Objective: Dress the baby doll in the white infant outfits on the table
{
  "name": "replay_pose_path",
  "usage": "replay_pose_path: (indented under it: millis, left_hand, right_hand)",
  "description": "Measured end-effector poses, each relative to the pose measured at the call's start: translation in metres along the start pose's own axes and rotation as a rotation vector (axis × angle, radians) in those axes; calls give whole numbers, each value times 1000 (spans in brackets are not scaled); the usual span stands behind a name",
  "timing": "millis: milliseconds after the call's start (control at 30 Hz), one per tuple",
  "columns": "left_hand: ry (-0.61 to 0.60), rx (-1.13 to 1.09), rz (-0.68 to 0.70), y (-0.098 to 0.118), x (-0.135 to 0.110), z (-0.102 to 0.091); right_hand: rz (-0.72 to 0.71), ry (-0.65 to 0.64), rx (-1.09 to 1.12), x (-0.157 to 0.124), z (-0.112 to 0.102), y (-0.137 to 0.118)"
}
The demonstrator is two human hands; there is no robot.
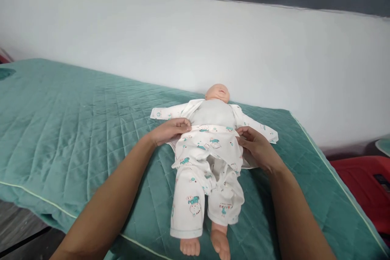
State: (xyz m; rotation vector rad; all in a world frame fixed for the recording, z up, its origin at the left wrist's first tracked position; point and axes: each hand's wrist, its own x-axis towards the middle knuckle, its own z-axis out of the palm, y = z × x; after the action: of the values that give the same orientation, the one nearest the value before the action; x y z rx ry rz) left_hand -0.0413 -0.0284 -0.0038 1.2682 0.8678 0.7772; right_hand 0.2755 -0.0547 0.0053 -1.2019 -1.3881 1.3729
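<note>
A baby doll (217,92) lies on its back, its head by the wall and its bare feet toward me. White baby trousers (210,146) with a teal and red animal print cover its legs and reach up to its belly. A matching baby jacket (254,125) lies open at the chest, both sleeves spread outward. My left hand (173,129) pinches the trousers' waistband at its left end. At the right end, my right hand (252,145) pinches the same waistband. The doll's grey-white torso (215,113) shows above the band.
Beneath the doll is a bed with a green quilted cover (79,130), edged with pale piping. A white wall (183,40) rises behind it. Red plastic chairs or similar objects (362,187) stand beyond the right edge. Dark floor (21,227) shows at lower left.
</note>
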Motion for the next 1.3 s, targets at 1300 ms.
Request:
replay_pose_path:
  millis: [1300]
  left_hand:
    - [-62,-117,117,-6,4,-7]
  right_hand:
    - [164,42,-246,-1,9,6]
